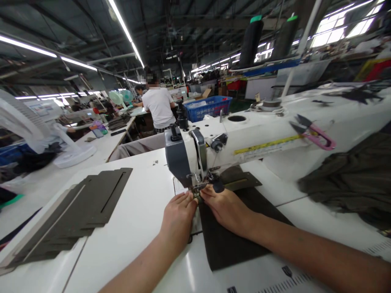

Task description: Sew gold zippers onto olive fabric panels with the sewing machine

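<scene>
Both hands are at the needle area of a white sewing machine. My left hand has its fingers pressed together on the fabric edge, just left of the presser foot. Pinched close to the foot on the right side, my right hand holds the same dark olive fabric piece. This piece lies flat under my right wrist and spreads toward the front of the table. Behind my right hand is another olive piece with a slit. The fingertips partly hide the stitching spot.
Overlapping olive fabric panels lie on the left. Pink-handled scissors rest on the machine arm. Bunched dark cloth sits at right. A white fan stands at left; a blue crate and a person in a white shirt are beyond.
</scene>
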Motion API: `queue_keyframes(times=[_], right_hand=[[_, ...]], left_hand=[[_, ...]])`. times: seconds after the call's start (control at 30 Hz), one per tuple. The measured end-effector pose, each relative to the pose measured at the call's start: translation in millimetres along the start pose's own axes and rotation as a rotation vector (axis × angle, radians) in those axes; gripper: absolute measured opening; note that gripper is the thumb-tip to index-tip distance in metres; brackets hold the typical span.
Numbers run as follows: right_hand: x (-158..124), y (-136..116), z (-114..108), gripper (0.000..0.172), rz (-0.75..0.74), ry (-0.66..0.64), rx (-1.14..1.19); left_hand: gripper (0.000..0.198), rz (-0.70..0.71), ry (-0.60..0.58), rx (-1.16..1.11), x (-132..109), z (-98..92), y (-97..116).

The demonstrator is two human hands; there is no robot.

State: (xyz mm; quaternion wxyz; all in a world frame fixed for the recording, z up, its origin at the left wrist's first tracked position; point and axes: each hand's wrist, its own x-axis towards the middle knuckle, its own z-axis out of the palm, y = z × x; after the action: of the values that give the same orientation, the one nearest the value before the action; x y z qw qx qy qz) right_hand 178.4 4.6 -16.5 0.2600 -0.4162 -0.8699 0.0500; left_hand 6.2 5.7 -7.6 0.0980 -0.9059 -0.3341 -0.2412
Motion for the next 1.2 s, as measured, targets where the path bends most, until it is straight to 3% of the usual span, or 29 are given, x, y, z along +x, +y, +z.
queue_keyframes(times=[0.47,0.7,0.93,1.07,1.2], right_hand=[[5.0,1.1,1.4,0.026,0.001,0.04,0.006],[-3.7,-4.0,-11.7,0.022,-0.027,0.246,-0.355],[-9.1,-16.6,-17.0,0.019,0.167,-0.049,-0.251],[-4.7,-13.7,-16.7,0.026,0.215,-0.106,-0.189],[-4.1,-7.2,-17.9,0.028,0.161,-0.132,-0.153]], left_hand=[[0.019,0.009,0.01,-0.014,-1.0,-1.9,-1.2],[0.018,-0.059,-0.003,0.03,2.8,-6.2,-1.7],[0.015,-0.108,-0.048,0.104,3.2,-2.7,-2.9],[0.014,-0.133,-0.076,0.121,4.1,-3.1,-2.3],[0.015,-0.141,-0.094,0.136,5.8,-4.7,-2.4]])
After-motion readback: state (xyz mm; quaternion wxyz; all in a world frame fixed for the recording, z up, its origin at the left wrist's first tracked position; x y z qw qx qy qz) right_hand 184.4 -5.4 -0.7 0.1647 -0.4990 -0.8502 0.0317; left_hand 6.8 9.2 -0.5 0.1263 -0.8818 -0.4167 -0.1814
